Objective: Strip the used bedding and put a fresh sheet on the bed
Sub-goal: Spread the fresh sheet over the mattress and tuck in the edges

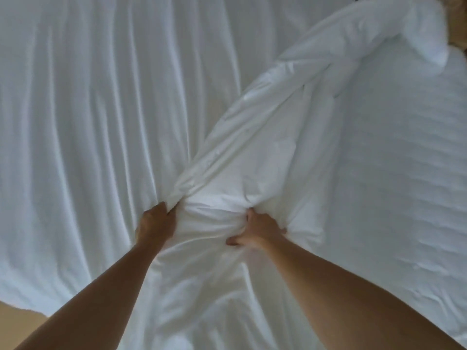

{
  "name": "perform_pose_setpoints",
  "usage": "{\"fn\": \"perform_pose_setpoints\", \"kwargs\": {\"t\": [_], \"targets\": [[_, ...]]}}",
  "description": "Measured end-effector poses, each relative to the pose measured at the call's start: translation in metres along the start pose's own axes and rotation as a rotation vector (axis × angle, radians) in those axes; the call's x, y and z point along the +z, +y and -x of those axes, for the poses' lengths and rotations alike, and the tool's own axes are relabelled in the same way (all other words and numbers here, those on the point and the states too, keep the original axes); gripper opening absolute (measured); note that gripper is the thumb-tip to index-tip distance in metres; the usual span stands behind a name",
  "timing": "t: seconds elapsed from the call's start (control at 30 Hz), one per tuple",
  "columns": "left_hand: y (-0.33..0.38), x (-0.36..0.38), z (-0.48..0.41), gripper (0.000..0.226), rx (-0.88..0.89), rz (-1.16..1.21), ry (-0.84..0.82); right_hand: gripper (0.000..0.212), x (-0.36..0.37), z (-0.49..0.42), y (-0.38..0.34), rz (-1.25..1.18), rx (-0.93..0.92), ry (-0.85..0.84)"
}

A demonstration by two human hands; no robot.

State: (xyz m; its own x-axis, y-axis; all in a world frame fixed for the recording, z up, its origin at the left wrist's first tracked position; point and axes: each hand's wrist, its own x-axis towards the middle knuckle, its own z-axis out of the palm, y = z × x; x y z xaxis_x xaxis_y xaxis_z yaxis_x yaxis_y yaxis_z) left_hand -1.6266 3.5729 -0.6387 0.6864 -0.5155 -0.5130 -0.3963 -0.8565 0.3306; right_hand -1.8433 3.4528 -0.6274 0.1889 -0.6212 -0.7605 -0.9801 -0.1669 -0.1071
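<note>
A white sheet [101, 122] covers the left and middle of the bed in long wrinkles. Part of it is gathered into a thick bunched fold [278, 117] that runs diagonally from my hands up to the far right corner. My left hand [155, 224] grips the near end of this fold, fingers curled into the cloth. My right hand [257, 229] grips the same bunch a little to the right, thumb spread below. On the right the quilted white mattress [404, 160] lies bare.
A strip of tan floor [17, 322] shows at the lower left past the hanging sheet edge. A brown surface [457, 34] shows at the top right corner beyond the bed.
</note>
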Motion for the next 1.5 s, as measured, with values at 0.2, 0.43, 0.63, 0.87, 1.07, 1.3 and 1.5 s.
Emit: {"fn": "perform_pose_setpoints", "kwargs": {"t": [0.2,0.43,0.63,0.87,1.07,1.3,1.5], "targets": [[0.068,0.008,-0.03,0.068,0.106,0.05,0.136,0.109,-0.016,-0.012,0.002,-0.035,-0.06,-0.106],[0.109,0.035,-0.065,0.04,-0.001,0.096,-0.063,0.103,-0.046,-0.031,-0.006,-0.054,-0.134,-0.282],[0.194,0.018,-0.057,0.063,0.08,0.188,0.169,0.03,-0.174,-0.076,0.003,-0.08,-0.245,0.802],[0.304,0.033,-0.119,0.097,0.14,0.102,0.238,0.089,-0.311,-0.253,0.069,0.21,-0.085,0.404],[0.488,0.054,-0.206,0.088,0.286,-0.08,0.377,0.044,-0.381,-0.327,0.092,-0.058,-0.325,1.099],[0.572,0.069,-0.281,0.053,0.33,0.035,0.379,0.068,-0.48,-0.408,0.119,-0.54,-0.198,1.422],[0.547,0.007,-0.341,0.052,0.343,0.29,0.044,0.113,-0.617,-0.471,0.109,-0.972,-0.138,0.933]]}}
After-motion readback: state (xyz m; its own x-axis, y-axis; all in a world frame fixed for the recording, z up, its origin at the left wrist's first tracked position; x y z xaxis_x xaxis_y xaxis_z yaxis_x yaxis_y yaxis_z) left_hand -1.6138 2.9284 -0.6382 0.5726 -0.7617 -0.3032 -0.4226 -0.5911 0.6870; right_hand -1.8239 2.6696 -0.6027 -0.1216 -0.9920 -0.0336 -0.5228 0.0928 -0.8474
